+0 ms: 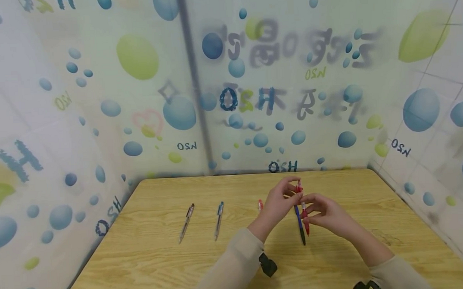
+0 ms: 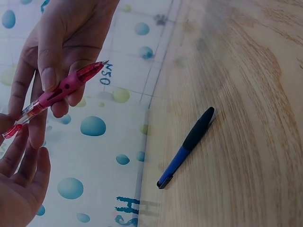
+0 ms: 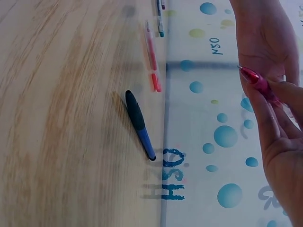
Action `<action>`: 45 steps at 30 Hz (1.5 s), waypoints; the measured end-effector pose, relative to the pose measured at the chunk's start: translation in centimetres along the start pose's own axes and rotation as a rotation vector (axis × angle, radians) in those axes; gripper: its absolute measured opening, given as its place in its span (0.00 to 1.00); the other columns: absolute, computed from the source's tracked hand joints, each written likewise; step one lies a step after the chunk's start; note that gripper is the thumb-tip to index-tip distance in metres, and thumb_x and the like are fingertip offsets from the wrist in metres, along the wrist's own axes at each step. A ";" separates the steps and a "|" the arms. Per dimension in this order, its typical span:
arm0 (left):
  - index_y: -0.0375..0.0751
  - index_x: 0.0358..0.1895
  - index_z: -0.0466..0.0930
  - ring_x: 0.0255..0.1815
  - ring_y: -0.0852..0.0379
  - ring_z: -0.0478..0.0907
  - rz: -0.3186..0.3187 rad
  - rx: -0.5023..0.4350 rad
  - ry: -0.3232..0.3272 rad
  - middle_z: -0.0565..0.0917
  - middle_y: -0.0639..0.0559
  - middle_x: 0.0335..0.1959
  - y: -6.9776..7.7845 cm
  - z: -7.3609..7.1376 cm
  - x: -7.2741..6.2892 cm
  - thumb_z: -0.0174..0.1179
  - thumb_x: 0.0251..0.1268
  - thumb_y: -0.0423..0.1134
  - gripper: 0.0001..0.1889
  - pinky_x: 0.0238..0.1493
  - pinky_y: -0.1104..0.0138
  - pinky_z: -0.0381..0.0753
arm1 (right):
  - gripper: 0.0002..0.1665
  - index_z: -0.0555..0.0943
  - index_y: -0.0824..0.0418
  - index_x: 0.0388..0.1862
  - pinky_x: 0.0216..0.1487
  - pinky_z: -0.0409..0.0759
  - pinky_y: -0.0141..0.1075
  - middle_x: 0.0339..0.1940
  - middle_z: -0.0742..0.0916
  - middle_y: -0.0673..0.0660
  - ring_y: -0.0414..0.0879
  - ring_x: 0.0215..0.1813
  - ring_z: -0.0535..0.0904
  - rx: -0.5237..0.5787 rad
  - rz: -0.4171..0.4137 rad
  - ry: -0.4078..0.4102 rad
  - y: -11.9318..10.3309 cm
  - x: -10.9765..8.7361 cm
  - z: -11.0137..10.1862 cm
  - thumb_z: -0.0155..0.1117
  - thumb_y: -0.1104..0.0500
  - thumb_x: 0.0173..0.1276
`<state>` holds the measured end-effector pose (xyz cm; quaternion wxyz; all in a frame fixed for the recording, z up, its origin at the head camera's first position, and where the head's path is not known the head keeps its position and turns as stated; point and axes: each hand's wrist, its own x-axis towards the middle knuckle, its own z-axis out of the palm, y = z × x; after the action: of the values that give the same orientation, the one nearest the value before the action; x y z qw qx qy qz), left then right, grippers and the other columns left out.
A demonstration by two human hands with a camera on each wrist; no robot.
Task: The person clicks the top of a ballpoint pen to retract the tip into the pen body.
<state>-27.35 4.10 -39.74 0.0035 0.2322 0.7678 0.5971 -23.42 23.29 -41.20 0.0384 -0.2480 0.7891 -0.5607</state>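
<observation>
A red pen (image 1: 305,214) is held up between both hands, its metal tip bare in the left wrist view. My left hand (image 1: 279,201) pinches its clicker end with thumb and fingertips. My right hand (image 1: 329,216) grips the pen's red barrel (image 2: 66,88) lower down, between thumb and fingers. Behind the hands in the head view lies a blue pen (image 1: 300,225) with a black grip, flat on the table. A pinkish-red pen (image 3: 151,52) lies left of it, partly hidden by the left hand in the head view.
Further left on the wooden table (image 1: 151,260) lie a teal-topped clear pen (image 1: 219,221) and a dark-topped clear pen (image 1: 186,223), spaced apart. A curtain (image 1: 246,131) with blue and green dots stands behind the table's far edge and along both sides.
</observation>
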 end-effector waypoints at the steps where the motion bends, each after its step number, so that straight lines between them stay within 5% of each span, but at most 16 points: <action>1: 0.56 0.64 0.74 0.38 0.65 0.78 0.000 0.004 0.002 0.80 0.63 0.38 0.0 0.0 0.0 0.62 0.69 0.40 0.21 0.36 0.68 0.80 | 0.25 0.71 0.71 0.60 0.44 0.82 0.38 0.57 0.75 0.76 0.48 0.47 0.82 -0.002 -0.001 0.003 0.0 0.0 0.0 0.66 0.69 0.65; 18: 0.55 0.63 0.75 0.39 0.64 0.77 0.014 0.011 0.008 0.80 0.63 0.37 0.0 0.1 0.0 0.61 0.69 0.40 0.20 0.37 0.68 0.80 | 0.25 0.72 0.70 0.60 0.43 0.82 0.37 0.57 0.75 0.75 0.53 0.47 0.81 -0.016 0.031 0.042 -0.2 0.0 0.2 0.66 0.70 0.64; 27: 0.63 0.60 0.76 0.38 0.65 0.78 0.005 0.009 0.007 0.80 0.64 0.36 -0.1 0.2 0.0 0.61 0.69 0.41 0.19 0.37 0.68 0.79 | 0.25 0.72 0.71 0.60 0.44 0.82 0.38 0.59 0.73 0.77 0.48 0.46 0.82 0.002 0.023 0.042 -0.1 -0.1 0.2 0.65 0.72 0.64; 45: 0.60 0.58 0.77 0.38 0.64 0.78 -0.010 0.005 0.012 0.81 0.62 0.35 -0.2 0.1 0.0 0.62 0.69 0.40 0.17 0.38 0.67 0.80 | 0.26 0.72 0.71 0.60 0.43 0.83 0.38 0.58 0.75 0.75 0.48 0.47 0.82 -0.002 0.028 0.044 0.0 0.0 0.3 0.66 0.72 0.64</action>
<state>-27.41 4.21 -39.93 0.0011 0.2248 0.7703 0.5967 -23.31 23.01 -41.37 0.0288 -0.2245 0.7938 -0.5645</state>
